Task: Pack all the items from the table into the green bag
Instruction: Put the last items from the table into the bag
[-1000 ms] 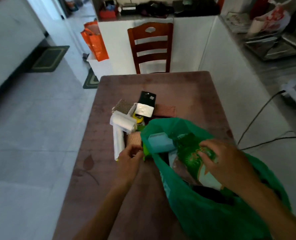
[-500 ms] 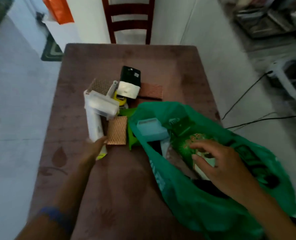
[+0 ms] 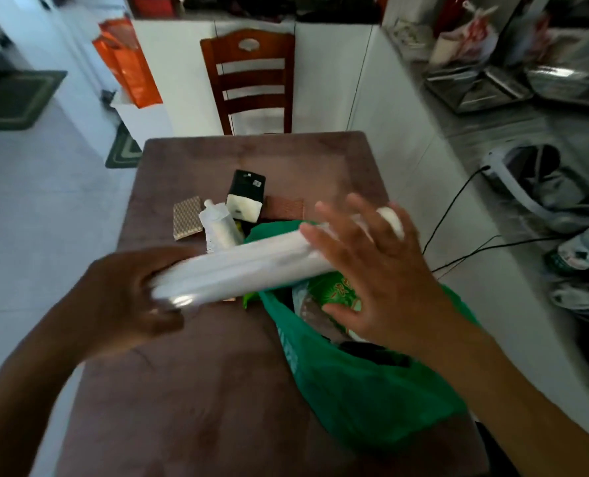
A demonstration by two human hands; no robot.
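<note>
My left hand [image 3: 128, 297] grips one end of a long white package [image 3: 251, 266], blurred, held across the mouth of the green bag [image 3: 361, 390]. My right hand [image 3: 372, 270] is spread open over the package's far end and the bag opening. Inside the bag lies a green printed packet [image 3: 337, 287]. On the brown table [image 3: 189, 390] behind the bag lie a white tube [image 3: 219, 228], a black and white pack [image 3: 246, 196], a patterned tan pad [image 3: 187, 222] and a reddish pad [image 3: 284, 207].
A wooden chair [image 3: 251, 80] stands at the table's far end. An orange bag [image 3: 128, 63] hangs at the back left. A counter [image 3: 492, 132] with metal trays runs along the right, and black cables [image 3: 458, 201] trail down its side.
My left hand has picked the long white package up from the table and swung it over the bag. My right hand has come out of the bag and opened above it.
</note>
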